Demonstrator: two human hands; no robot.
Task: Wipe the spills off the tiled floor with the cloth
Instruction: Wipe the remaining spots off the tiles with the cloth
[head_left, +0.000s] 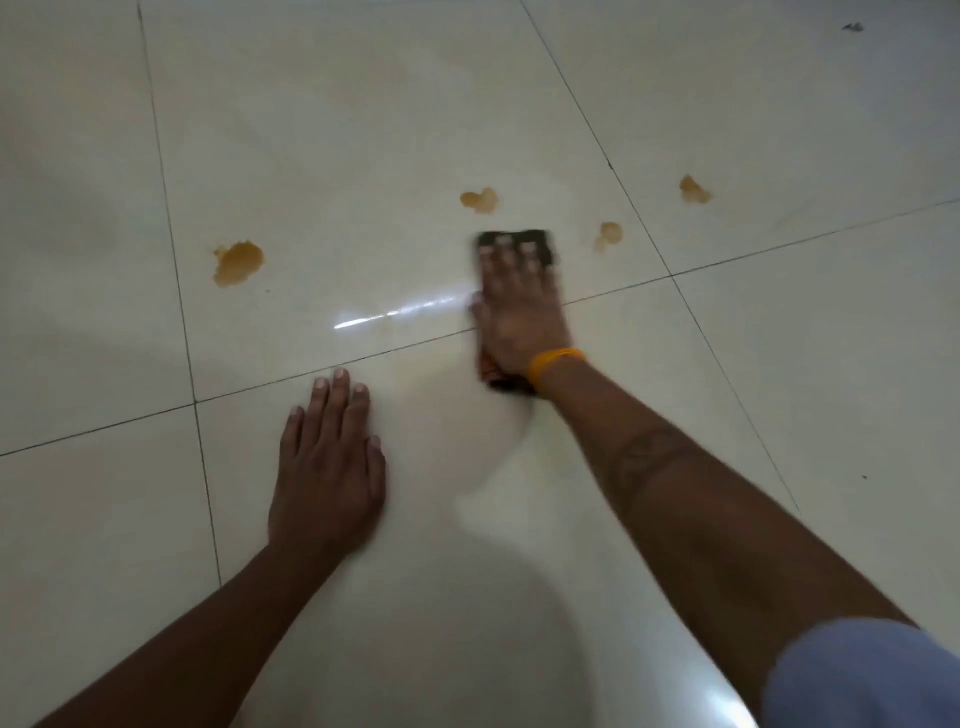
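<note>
My right hand (519, 306) lies flat, fingers straight, pressing a dark cloth (540, 243) onto the white tiled floor (363, 130); the hand is motion-blurred. The cloth shows beyond my fingertips and under the heel of my palm. Several orange-brown spills dot the floor: a large one at the left (238, 262), one just beyond the cloth (480, 200), a small one to its right (609, 235), and one farther right (693, 190). My left hand (330, 467) rests flat on the tile, nearer to me, holding nothing.
A small dark scrap (853, 27) lies on the floor at the far top right. Dark grout lines cross the tiles. A bright light reflection streaks the floor just left of my right hand.
</note>
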